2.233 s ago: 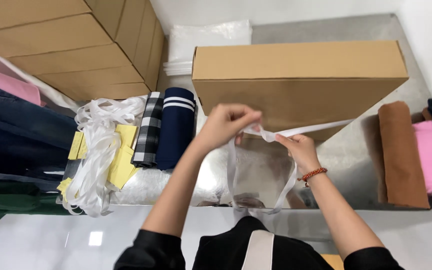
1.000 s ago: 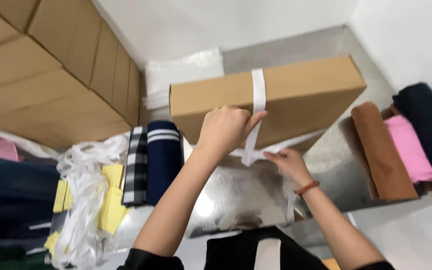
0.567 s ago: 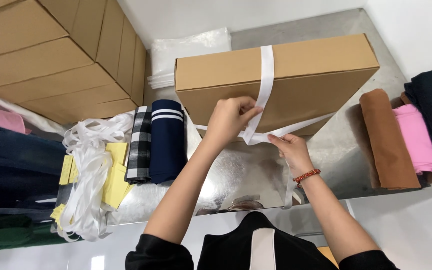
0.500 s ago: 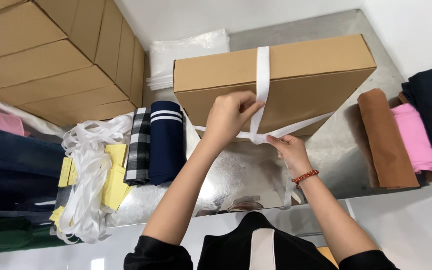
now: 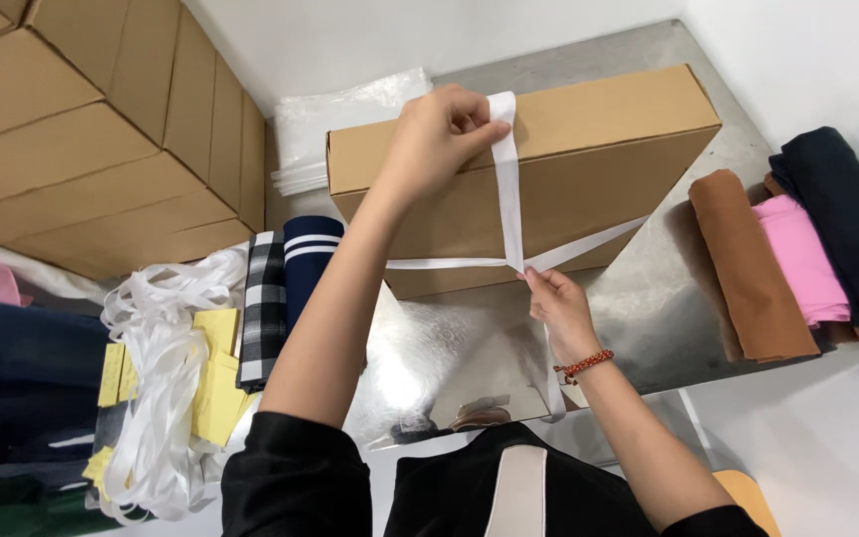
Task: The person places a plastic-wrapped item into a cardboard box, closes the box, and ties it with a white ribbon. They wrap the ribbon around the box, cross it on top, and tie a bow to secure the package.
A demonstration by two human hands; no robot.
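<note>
A flat brown cardboard box (image 5: 589,179) lies on the shiny metal table (image 5: 668,298), its near side facing me. A white ribbon (image 5: 507,199) crosses that side in two directions. My left hand (image 5: 434,139) is raised over the box's top edge and pinches the upper end of the ribbon, pulling it up. My right hand (image 5: 554,308) sits below the box's front, pinching the ribbon where the strands cross; another strand hangs down past my wrist, which wears a red bead bracelet.
Stacked cardboard boxes (image 5: 82,129) fill the upper left. A heap of white ribbon (image 5: 156,378) and yellow tags (image 5: 213,383) lies at left beside folded checked and navy-striped cloth (image 5: 285,288). Rolled brown (image 5: 748,264), pink and dark fabrics sit right. Clear plastic bags (image 5: 335,124) lie behind the box.
My left hand has lifted the ribbon end from the box's front up above its top edge. My right hand stays at the crossing below the box.
</note>
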